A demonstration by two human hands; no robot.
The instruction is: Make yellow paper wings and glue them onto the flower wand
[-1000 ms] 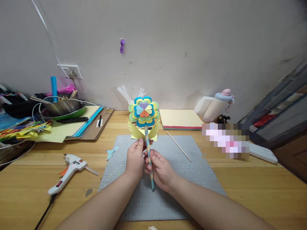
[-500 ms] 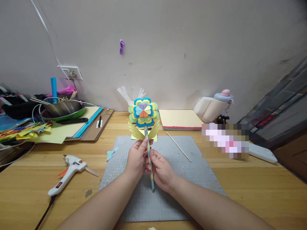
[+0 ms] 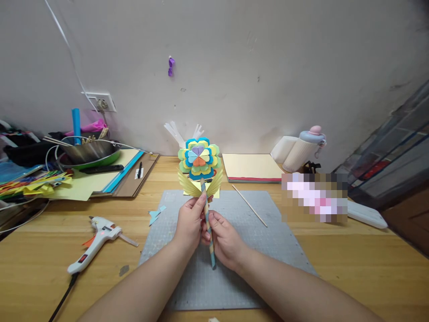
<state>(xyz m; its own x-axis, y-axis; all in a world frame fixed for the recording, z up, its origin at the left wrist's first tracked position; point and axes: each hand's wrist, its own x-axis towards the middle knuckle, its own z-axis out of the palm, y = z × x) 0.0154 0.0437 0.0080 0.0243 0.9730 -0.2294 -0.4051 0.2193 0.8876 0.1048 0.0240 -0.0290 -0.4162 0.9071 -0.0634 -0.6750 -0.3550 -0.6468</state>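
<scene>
A layered paper flower (image 3: 199,158) in blue, yellow and green, with a purple, orange and light-blue centre, stands upright over the cutting mat (image 3: 261,277). Its stem is a rolled paper tube with blue and tan spiral stripes. Two pleated yellow paper leaves (image 3: 188,184) spread to either side below the bloom. My left hand (image 3: 191,219) is closed around the upper stem, thumb in front. Lower down, my right hand (image 3: 228,235) grips the same stem between thumb and fingers. The stem's bottom end sticks out beneath both hands.
A corded white glue gun (image 3: 97,239) lies at left, near blue paper scraps (image 3: 157,215). On the mat's right rests a thin wooden stick (image 3: 250,205). Behind are a paper stack (image 3: 253,166), a bottle (image 3: 301,150) and a metal bowl (image 3: 87,152) of sticks.
The flower head has tilted very slightly to the left. Both hands keep their hold on the stem in nearly the same place.
</scene>
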